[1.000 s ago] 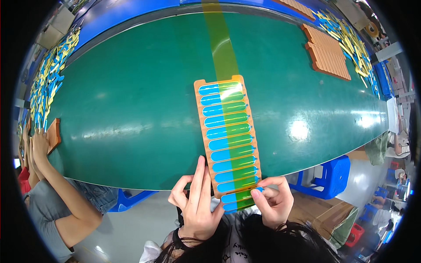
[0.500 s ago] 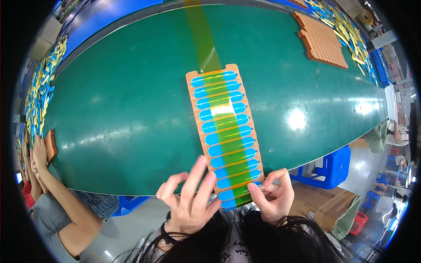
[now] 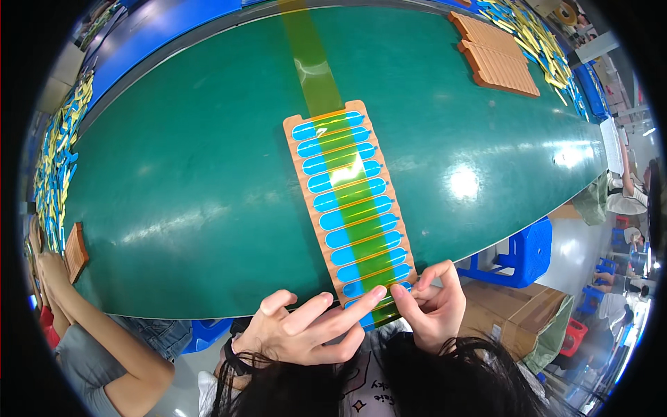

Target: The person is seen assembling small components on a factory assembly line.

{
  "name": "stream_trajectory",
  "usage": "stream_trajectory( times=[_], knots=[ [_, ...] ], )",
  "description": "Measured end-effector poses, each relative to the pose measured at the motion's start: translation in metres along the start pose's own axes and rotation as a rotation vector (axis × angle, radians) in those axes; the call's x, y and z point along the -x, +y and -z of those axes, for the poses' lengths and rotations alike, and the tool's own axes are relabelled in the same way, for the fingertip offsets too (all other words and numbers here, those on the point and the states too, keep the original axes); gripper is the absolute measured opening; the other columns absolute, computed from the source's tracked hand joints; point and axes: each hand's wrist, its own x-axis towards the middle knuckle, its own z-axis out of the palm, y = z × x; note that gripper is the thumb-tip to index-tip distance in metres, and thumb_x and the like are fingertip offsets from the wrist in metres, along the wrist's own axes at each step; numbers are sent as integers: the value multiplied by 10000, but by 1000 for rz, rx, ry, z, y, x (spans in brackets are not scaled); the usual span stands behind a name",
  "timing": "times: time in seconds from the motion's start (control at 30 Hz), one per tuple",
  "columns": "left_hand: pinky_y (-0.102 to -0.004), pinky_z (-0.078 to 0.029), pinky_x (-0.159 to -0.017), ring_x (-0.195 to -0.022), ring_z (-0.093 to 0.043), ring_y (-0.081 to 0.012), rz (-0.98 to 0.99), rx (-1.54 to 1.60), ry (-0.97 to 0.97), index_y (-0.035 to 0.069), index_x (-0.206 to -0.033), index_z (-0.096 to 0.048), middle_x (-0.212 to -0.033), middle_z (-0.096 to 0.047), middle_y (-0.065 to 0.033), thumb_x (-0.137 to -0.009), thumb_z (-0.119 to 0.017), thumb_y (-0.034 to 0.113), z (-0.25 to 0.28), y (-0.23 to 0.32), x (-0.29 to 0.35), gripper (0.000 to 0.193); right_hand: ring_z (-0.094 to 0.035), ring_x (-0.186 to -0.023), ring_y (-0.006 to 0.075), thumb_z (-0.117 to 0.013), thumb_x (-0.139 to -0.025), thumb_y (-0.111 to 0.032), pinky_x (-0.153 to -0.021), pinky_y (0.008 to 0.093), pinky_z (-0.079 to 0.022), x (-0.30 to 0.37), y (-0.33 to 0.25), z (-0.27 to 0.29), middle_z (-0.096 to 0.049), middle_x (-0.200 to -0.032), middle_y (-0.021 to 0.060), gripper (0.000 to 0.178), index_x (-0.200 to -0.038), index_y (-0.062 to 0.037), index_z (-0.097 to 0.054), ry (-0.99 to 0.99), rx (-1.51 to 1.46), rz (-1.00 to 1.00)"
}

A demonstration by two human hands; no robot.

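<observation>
In front of me an orange-brown ridged tray (image 3: 356, 108) lies lengthwise on the table, its near end at the front edge. Blue rounded strips (image 3: 332, 221) sit crosswise in its grooves. Along its middle runs a see-through yellow tape (image 3: 316, 69), which continues past the far end. My left hand (image 3: 314, 326) has its index finger stretched onto the tape at the near end, the other fingers loosely bent and apart. At the near right corner my right hand (image 3: 434, 309) grips the tray, thumb on top and fingers curled at the edge; its fingertips are partly hidden.
The green table (image 3: 187, 181) spreads around the tray. At far right lies another ridged tray (image 3: 497, 55) beside a pile of yellow and blue strips (image 3: 535, 45). A co-worker's arm (image 3: 118, 333) is at left. Below right are a blue stool (image 3: 524, 257) and a cardboard box (image 3: 507, 313).
My left hand has lowered, its index finger coming onto the tape's near end beside my right thumb. The right hand stays at the tray's corner. The view has shifted slightly.
</observation>
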Motion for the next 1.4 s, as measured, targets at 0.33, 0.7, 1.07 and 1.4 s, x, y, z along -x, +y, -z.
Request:
stream_trajectory(
  times=[0.33, 0.7, 1.07, 1.4],
  knots=[
    [-264, -309, -689, -883, -361, -127, -9, 117, -259, 239, -803, -533, -1232, -454, 129, -711, -570, 217, 8, -6, -8, 101, -575, -660, 79, -587, -768, 34, -545, 184, -455, -1, -7, 0, -592, -693, 70, 259, -875, -12, -356, 14, -14, -20],
    [-269, -349, -698, -845, -409, -128, -53, 49, -238, 188, -811, -557, -1213, -485, 62, -733, -558, 185, 19, -2, -13, 78, -599, -814, 208, -488, -813, -4, -735, 297, -465, -24, -64, 3, -563, -898, 172, 221, -986, 14, -351, -436, 513, 258],
    [-273, -374, -720, -903, -456, -135, -274, -168, -381, 86, -792, -580, -986, -563, -37, -740, -521, 169, 47, 3, -35, 114, -630, -742, 242, -600, -801, -199, -572, 299, -454, -31, -81, -16, -573, -822, 111, 340, -962, -24, -357, -501, 846, 184],
    [-335, -373, -910, -1159, -358, -284, 1085, 929, 46, -54, -1288, -183, -1247, -307, -261, -736, -635, 419, 12, -181, -137, 855, -592, -659, 329, -583, -792, -360, -552, 396, -482, -33, -82, -17, -524, -897, 207, 457, -926, 10, -350, -580, 913, 263]
  ],
)
